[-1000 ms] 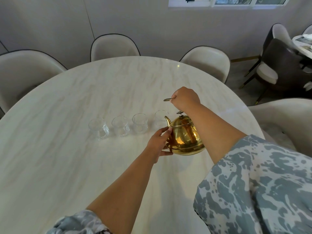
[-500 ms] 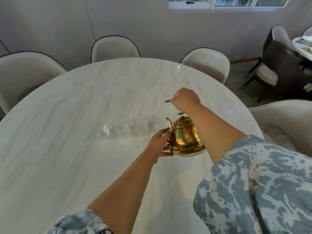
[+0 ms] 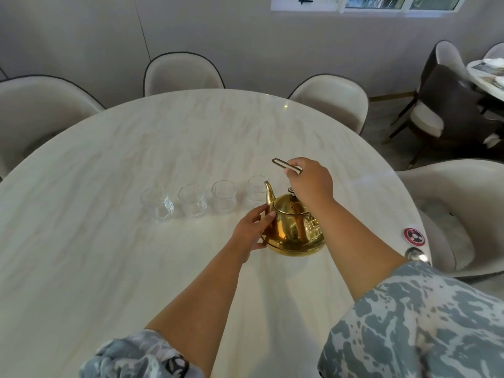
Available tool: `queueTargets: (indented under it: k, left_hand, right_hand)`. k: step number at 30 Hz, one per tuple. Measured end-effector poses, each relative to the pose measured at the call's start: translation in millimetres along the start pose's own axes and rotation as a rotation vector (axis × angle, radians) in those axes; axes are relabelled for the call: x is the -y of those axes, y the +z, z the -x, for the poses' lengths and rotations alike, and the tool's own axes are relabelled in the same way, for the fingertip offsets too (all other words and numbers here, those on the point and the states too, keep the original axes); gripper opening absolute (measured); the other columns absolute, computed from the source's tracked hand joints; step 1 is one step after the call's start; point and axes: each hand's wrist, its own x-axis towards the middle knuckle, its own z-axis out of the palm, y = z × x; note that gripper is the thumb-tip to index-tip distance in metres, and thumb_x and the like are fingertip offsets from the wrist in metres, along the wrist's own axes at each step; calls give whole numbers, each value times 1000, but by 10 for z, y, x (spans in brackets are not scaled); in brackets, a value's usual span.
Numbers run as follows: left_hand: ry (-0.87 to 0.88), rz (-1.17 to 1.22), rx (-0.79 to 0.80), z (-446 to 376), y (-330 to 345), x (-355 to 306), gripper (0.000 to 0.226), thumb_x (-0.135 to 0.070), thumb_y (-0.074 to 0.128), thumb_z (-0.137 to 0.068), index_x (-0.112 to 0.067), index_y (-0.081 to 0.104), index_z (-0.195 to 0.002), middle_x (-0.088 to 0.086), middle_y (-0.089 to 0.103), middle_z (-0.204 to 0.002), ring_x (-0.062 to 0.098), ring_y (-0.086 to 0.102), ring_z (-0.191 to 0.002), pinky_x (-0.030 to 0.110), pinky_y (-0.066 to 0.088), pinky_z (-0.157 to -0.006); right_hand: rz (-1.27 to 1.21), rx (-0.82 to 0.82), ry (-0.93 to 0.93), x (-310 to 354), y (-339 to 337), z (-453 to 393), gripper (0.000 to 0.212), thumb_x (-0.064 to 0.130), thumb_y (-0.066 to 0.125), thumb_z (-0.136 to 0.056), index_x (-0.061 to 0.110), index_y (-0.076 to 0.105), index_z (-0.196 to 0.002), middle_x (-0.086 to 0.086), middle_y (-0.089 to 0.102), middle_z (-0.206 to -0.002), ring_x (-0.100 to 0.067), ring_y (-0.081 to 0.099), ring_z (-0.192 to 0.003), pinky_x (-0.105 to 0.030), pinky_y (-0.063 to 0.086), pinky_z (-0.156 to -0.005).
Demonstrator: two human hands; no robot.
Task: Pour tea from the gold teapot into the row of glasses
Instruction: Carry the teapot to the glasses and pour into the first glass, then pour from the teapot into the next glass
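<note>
On the desk (image 3: 109,241), just right of four empty glasses (image 3: 203,200), sits the gold teapot (image 3: 291,227). Right grip (image 3: 308,184) clenches its handle; left grip (image 3: 252,230) steadies the body. Tipping hastily, I judge, could knock the nearest glass (image 3: 256,190) or splash tea.

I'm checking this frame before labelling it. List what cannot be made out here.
- Teapot contents: head view, lid on and gold wall opaque, so the tea level is hidden.
- Rightmost glass: partly behind the spout.
- Handle: the right hand covers most of it; how the grip wraps it is unseen.
- Teapot's right side: behind the right forearm.
- Red disc at the table edge: marking too small to read.
</note>
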Motion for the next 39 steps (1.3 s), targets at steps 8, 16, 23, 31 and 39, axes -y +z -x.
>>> queueTargets:
  k: [8,16,23,31,39]
  left_hand:
    - [48,45,-48,119,-139,-7,50,-33,70,-90,-31,55,-137,4,58,-132,24,56,-112,49,50,-91]
    - [57,66,-106,274,-412,-88,51,-32,69,-90,-26,53,-139,4,63,-121,24,58,-106,53,51,-94]
    - [35,68,-134,330,-575,-110,51,-38,68,-90,-26,55,-138,2,65,-109,27,63,-103,50,57,-90]
    - [-15,39,-151,326,-611,-141,49,-41,66,-90,-26,56,-136,8,63,-116,38,62,-111,52,60,-83]
    - [-30,13,-153,331,-635,-144,49,-46,66,-88,-27,58,-132,11,62,-121,37,67,-102,46,63,-73]
  right_hand:
    - [-27,-17,-87,141,24,138,37,32,54,-101,21,62,-135,0,64,-136,-21,61,-123,-29,50,-95]
    - [-11,41,-174,469,132,147,38,32,52,-102,23,60,-138,-5,62,-137,-25,62,-121,-30,51,-95]
    - [33,134,-186,699,272,41,36,27,54,-101,19,63,-134,-3,64,-135,-24,60,-122,-31,49,-97]
    - [150,235,-165,857,336,-92,27,22,54,-100,13,71,-119,-9,73,-115,-28,69,-102,-31,53,-84]
    - [165,276,-153,915,399,-195,30,24,56,-99,20,69,-126,-4,72,-117,-23,69,-99,-25,47,-75]
